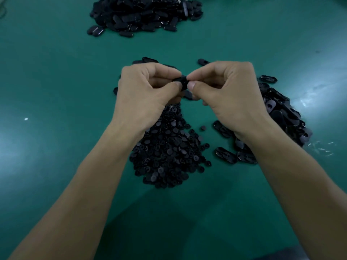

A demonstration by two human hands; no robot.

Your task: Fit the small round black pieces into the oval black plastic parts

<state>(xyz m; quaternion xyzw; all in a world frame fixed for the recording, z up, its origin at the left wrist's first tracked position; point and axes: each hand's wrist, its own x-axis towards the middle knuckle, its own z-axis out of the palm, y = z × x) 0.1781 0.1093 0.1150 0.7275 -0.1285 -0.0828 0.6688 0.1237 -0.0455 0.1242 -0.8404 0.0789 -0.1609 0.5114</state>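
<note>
Oval black part pinched mid-air between both hands, centre of view, above worktop. Left hand grip clamped on it, thumb and forefinger; right hand grip clamped on same part from other side. Whether round piece is seated: cannot tell. Heap of small round pieces at 6 o'clock, under wrists. Oval parts pile at 4 o'clock, beside right wrist. Bigger oval heap at 12 o'clock, well apart. Green worktop, glare patches.
</note>
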